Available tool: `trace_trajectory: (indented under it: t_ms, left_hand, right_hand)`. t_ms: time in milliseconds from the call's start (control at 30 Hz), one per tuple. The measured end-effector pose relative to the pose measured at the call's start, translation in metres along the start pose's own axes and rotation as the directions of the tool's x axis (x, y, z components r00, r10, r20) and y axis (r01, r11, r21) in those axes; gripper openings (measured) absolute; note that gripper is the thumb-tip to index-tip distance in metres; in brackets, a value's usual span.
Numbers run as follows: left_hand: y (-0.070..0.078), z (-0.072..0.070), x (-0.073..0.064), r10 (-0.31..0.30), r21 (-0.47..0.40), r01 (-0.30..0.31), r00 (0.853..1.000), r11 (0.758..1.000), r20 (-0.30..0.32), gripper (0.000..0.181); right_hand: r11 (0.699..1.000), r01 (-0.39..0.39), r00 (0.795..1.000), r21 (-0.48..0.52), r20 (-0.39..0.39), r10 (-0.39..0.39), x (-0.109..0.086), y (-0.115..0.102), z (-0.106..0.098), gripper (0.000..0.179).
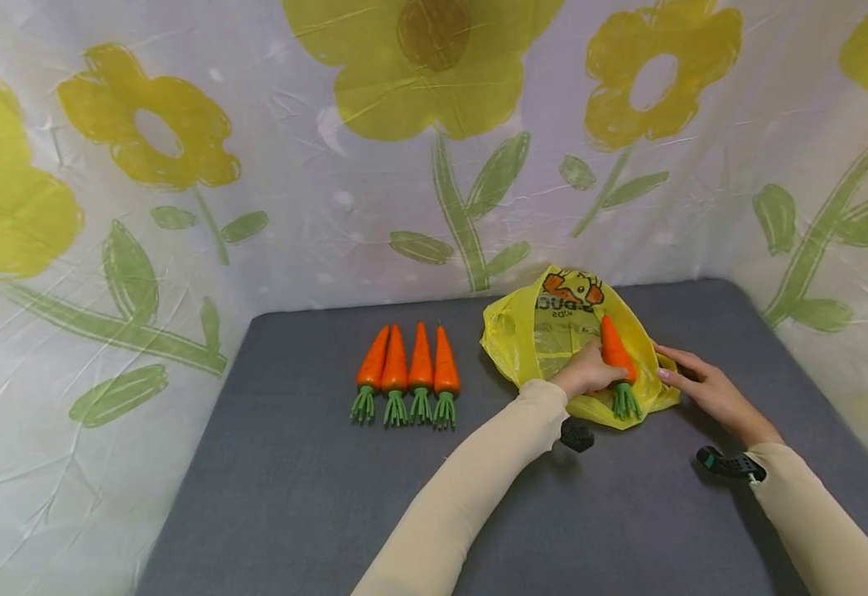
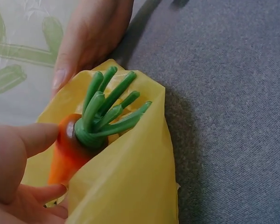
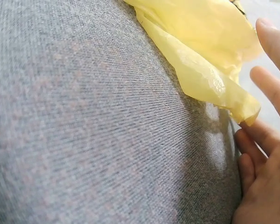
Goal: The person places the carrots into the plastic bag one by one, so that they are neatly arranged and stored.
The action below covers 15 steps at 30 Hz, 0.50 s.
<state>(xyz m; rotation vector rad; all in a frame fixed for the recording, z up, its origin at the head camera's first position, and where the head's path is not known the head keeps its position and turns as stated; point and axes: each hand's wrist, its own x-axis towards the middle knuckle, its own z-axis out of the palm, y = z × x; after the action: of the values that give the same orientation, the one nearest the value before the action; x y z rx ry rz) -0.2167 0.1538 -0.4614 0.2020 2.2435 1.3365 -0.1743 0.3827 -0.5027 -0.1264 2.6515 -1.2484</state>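
Note:
A yellow plastic bag [image 1: 534, 339] with an orange print lies on the grey table [image 1: 330, 497], right of centre. My left hand [image 1: 589, 370] grips a toy carrot [image 1: 615, 351] by its thick end, at the bag's right side. In the left wrist view, my thumb [image 2: 23, 137] and fingers pinch the orange body [image 2: 65, 151], which sits partly inside the bag [image 2: 130, 182] while the green top [image 2: 107, 112] sticks out. My right hand [image 1: 691, 382] lies flat on the table, fingers straight, against the bag's right edge [image 3: 200, 51]; its fingers [image 3: 270, 95] hold nothing.
Several more toy carrots [image 1: 407, 372] lie side by side left of the bag, tips pointing away and green tops toward me. A flower-printed cloth [image 1: 434, 149] hangs behind and around the table. The table's near half holds only my sleeved forearms [image 1: 471, 488].

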Motion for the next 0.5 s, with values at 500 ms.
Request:
trace_trajectory:
  t_ms: [500]
  left_hand:
    - [0.0021, 0.0013, -0.0052, 0.014, 0.118, -0.01, 0.999, 0.993, -0.033, 0.056]
  right_hand:
    - [1.0, 0.001, 1.0, -0.007, -0.008, -0.001, -0.0004, 0.0001, 0.0001, 0.066]
